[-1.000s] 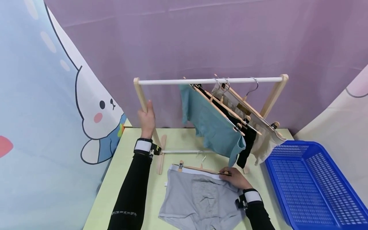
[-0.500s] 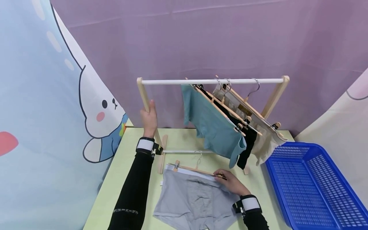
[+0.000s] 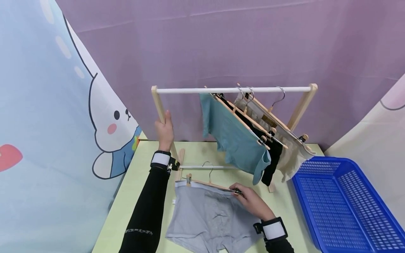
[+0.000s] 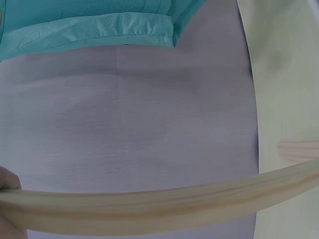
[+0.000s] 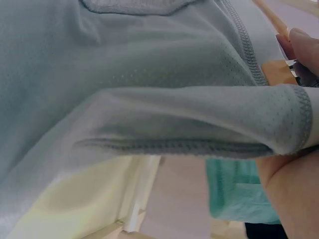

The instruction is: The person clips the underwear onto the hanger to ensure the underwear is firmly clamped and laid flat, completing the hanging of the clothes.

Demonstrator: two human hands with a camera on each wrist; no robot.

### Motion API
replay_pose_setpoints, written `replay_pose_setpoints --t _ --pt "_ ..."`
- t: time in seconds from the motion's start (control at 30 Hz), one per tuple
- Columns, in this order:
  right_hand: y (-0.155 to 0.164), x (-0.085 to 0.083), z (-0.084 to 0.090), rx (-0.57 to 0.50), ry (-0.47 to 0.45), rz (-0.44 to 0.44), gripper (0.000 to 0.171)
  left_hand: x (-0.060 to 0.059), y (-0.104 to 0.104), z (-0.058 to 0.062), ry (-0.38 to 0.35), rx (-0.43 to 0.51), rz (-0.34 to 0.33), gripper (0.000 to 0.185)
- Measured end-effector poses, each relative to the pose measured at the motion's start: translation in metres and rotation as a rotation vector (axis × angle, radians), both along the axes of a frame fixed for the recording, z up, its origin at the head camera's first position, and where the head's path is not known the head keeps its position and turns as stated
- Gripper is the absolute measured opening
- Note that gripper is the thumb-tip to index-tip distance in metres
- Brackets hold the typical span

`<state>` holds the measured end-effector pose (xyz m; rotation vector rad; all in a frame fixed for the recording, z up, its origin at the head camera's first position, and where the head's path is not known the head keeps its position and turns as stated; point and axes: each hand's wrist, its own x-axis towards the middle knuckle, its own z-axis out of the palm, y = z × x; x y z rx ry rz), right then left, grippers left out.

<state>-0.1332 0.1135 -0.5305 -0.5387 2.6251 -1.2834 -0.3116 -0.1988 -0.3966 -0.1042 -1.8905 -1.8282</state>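
I am gripping the clip hanger with my right hand, its grey briefs clipped on and lifting off the table. Farther back, my left hand is clasping the rack's post. Three garments are hanging on the rail already; by my judgement, only this piece is waiting.

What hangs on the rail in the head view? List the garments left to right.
teal underwear → black garment → beige garment
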Motion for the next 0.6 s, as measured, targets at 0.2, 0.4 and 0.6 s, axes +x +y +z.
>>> replay_pose_setpoints --t 0.2,0.4,0.6 --pt "-0.004 0.004 0.011 0.017 0.029 0.000 0.015 0.000 0.004 -0.001 -0.009 0.008 0.029 0.049" --pt "-0.007 0.006 0.015 0.032 0.040 0.002 0.015 -0.002 0.007 -0.001 -0.019 0.010 0.008 0.048" --pt "-0.011 0.013 0.019 0.027 0.031 0.009 0.015 -0.002 0.004 0.000 -0.044 0.030 0.037 0.050"
